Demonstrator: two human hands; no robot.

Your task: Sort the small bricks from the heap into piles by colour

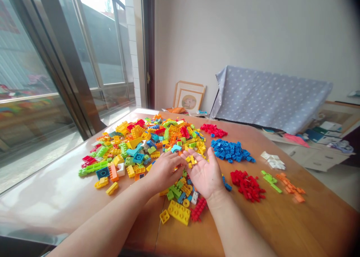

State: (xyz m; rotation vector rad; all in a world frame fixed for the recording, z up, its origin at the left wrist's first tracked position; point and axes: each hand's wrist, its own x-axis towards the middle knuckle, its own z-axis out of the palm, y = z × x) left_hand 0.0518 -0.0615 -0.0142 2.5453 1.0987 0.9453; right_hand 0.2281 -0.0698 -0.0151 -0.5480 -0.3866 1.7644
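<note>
My left hand (168,170) is palm down, its fingers bent together beside the fingers of my right hand; anything in its fingertips is hidden. My right hand (206,174) is turned palm up with its thumb out, holding small yellow bricks (192,160) on its outstretched fingers. Beneath both hands lie mixed bricks (176,191), with a large yellow brick (179,212) and red bricks (199,209) nearest me. A large mixed heap (137,140) spreads behind and to the left.
On the wooden table (253,227), blue bricks (232,151), red bricks (247,185), another red pile (213,130), white pieces (272,160), green pieces (271,181) and orange pieces (291,187) form separate groups at the right. A dotted cloth (270,95) hangs behind the table.
</note>
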